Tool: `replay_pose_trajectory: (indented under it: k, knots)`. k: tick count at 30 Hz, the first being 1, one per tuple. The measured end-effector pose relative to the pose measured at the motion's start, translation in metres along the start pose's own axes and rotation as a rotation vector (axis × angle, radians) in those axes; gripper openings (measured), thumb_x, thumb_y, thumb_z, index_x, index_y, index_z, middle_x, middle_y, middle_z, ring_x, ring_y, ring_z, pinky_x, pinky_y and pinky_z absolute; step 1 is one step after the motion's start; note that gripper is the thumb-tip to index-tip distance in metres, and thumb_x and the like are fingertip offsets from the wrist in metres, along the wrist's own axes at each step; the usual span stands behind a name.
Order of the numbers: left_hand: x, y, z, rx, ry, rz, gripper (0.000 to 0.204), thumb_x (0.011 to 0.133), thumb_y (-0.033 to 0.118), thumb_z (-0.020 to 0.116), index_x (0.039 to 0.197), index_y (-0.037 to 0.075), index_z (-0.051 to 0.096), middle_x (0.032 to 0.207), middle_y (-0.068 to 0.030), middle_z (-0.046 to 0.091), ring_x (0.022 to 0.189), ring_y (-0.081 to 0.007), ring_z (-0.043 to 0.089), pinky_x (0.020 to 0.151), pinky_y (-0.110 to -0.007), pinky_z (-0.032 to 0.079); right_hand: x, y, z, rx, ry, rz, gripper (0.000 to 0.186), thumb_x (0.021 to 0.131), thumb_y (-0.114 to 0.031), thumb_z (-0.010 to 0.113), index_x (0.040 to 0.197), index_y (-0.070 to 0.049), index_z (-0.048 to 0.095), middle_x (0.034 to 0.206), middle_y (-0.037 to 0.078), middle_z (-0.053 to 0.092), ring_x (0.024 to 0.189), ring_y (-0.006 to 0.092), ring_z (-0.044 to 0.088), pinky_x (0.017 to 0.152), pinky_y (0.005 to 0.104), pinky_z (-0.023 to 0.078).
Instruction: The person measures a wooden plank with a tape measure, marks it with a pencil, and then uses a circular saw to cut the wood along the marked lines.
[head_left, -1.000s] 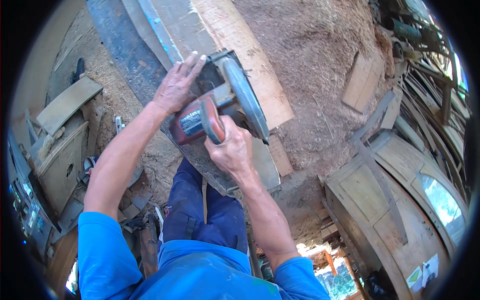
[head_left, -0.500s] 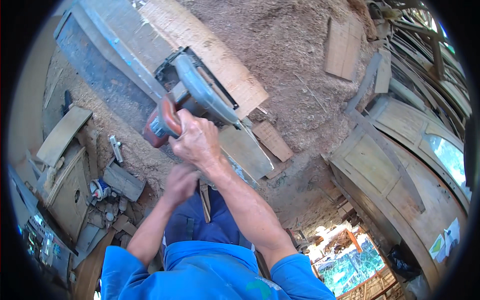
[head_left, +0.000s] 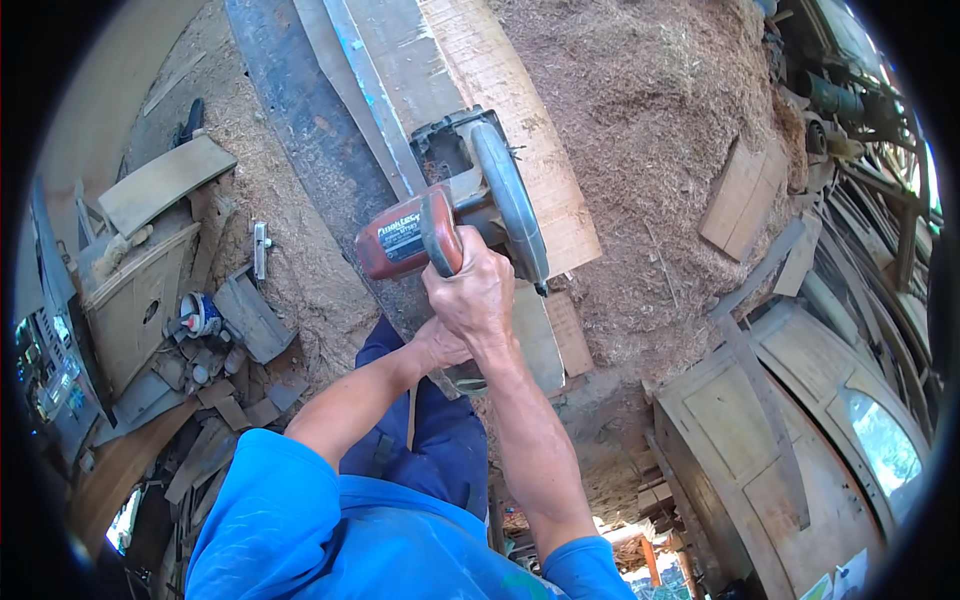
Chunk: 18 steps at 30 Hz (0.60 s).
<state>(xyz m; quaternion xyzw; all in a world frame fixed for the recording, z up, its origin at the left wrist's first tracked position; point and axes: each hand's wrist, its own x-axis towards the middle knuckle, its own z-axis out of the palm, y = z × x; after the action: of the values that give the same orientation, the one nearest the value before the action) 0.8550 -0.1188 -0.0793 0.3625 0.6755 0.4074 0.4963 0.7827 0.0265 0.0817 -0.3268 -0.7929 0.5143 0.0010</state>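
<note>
At the centre of the scene, a red and grey circular saw [head_left: 455, 225] rests on a pale wooden plank [head_left: 500, 120] that runs from the near centre toward the far edge. The right hand [head_left: 478, 295] is wrapped fully around the saw's rear handle, fingers closed tight on it. The left hand [head_left: 440, 348] sits just below and behind the right wrist; its fingers are hidden, so it cannot be told whether they are spread, closed or holding anything. The grey blade guard [head_left: 510, 205] stands on the right side of the saw body, over the plank. Left of the plank, a dark beam [head_left: 300, 130] lies parallel to it. Sawdust [head_left: 650, 110] covers the ground to the right of the plank, with short board offcuts [head_left: 740, 195] lying on it at far right. To the left, scrap wood pieces [head_left: 160, 180] and a small blue and white container [head_left: 200, 315] lie well apart from the saw. A curved wooden frame [head_left: 760, 440] occupies the near right.
</note>
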Motion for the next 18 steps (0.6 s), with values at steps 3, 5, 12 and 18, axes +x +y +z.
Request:
replay_pose_trajectory:
  k: [3,5,12,18]
  knots:
    - [-0.002,-0.009,0.003,-0.068,0.006,-0.019,0.041,0.102,0.035,0.048,0.137,0.013,0.054,0.139,-0.0112,0.057,0.131,-0.0269,0.051,0.112,-0.04,0.038,0.007,-0.004,0.001,-0.008,-0.023,0.012,0.024,0.074,-0.012,0.071,0.094,-0.003,0.063,0.077,0.022,0.068,0.077,0.0435,0.068,0.068,0.0484,0.053]
    - [-0.005,-0.014,0.004,-0.108,0.007,-0.038,0.04,0.102,0.035,0.049,0.136,0.015,0.055,0.137,-0.0111,0.058,0.13,-0.0269,0.052,0.112,-0.04,0.039,0.011,-0.01,0.004,-0.009,-0.028,0.003,0.024,0.074,-0.012,0.071,0.095,-0.003,0.063,0.076,0.022,0.068,0.077,0.0435,0.068,0.069,0.0485,0.053]
    - [0.001,0.016,-0.014,0.518,-0.007,0.232,0.04,0.1,0.031,0.046,0.136,0.016,0.057,0.137,-0.0113,0.059,0.13,-0.0263,0.053,0.11,-0.04,0.041,0.026,-0.016,0.007,-0.032,-0.023,0.02,0.022,0.075,-0.012,0.07,0.093,-0.002,0.063,0.076,0.022,0.068,0.077,0.0437,0.068,0.07,0.0481,0.053]
    - [0.002,0.021,-0.018,0.626,-0.005,0.266,0.043,0.097,0.026,0.043,0.135,0.012,0.057,0.136,-0.0098,0.061,0.128,-0.0252,0.055,0.11,-0.04,0.042,0.04,-0.028,0.012,-0.052,-0.023,0.02,0.021,0.075,-0.011,0.069,0.093,-0.002,0.064,0.077,0.022,0.068,0.077,0.043,0.068,0.072,0.0468,0.053]
